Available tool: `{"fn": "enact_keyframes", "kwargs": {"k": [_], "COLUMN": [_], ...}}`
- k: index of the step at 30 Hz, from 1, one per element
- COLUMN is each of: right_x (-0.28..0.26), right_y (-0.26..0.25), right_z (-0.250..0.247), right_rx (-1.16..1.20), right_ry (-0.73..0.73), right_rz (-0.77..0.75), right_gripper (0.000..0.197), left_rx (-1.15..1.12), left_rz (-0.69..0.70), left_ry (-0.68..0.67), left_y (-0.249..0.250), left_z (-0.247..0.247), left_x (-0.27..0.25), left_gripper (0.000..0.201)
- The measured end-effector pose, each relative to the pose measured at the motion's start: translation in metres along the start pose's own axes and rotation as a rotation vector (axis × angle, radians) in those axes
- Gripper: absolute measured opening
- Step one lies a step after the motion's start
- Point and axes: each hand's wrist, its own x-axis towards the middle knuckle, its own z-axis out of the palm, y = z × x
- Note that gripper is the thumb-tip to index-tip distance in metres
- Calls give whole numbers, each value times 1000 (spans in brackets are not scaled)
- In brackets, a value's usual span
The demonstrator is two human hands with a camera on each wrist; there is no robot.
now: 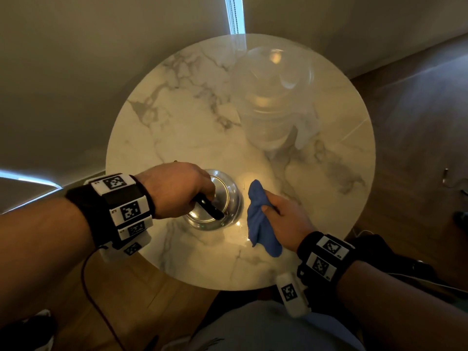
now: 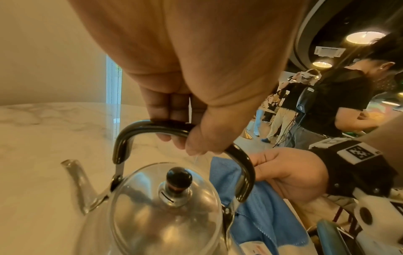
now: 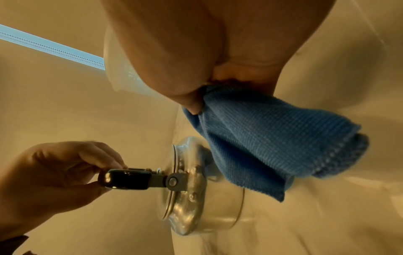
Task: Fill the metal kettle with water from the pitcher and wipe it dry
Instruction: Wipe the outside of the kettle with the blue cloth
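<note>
Kettle near the front edge of the round marble table, lid on, with its spout pointing away from the cloth side. Left hand on top of it, fingers curled tight round the black handle. Looks like a steady hold, to keep the kettle from sliding.

Just to the right of the kettle, the blue cloth. Bunched up and pinched in the right hand, thumb pressed on the folds, with the loose end hanging down. In the right wrist view, touching the kettle's shiny side, or very nearly so. Hard to tell which.

Farther back on the table and to the right, the clear pitcher. Standing upright, well apart from both hands. Hard to tell how much water is in it.

Step in hand, most likely: the wiping. Filling looks done, since the lid is on and nobody holds the pitcher. Cannot see inside the kettle, though, so only a guess.

Next move: press the cloth flat on the metal side and rub round it. Calls for a firm left hold on the handle, so the kettle stays put. Calls for a slow turn too, to reach the far side and the spout. Maybe also a wipe of the shiny wet-looking spots on the table near the cloth.
</note>
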Motion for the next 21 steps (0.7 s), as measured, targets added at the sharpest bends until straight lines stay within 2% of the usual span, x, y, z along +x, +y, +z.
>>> {"fn": "enact_keyframes", "kwargs": {"k": [3,6,8,10,12,13,15,16,18,21], "right_x": [6,16,22,25,24,23,17,14,16,38], "right_y": [12,30,36,34,35,37,41,43,46,37], "right_z": [6,15,20,24,30,35,44,49,54,48], "right_rx": [-77,-75,-107,-124,-138,-151,-201,-226,-243,-276], "right_ry": [21,39,57,59,51,39,12,-2,-27,-24], "right_rz": [-15,19,10,-10,-54,-94,-157,-174,-193,-198], "right_gripper": [40,41,46,51,55,56,59,59,59,59], "left_rx": [-61,-93,-146,-354,-726,-867,-1066,-1186,-1435,-1568], "left_rz": [21,50,12,-151,-447,-620,-901,-962,-966,-881], "left_ry": [53,169,272,450,692,753,676,616,571,603], "left_y": [-5,-7,-9,-8,0,5,16,20,25,26], "left_z": [8,18,23,29,41,49,66,74,83,82], "left_x": [0,-2,-8,-16,-23,-24,-22,-18,-12,-6], "left_gripper": [42,42,45,49,53,59,79,83,84,72]}}
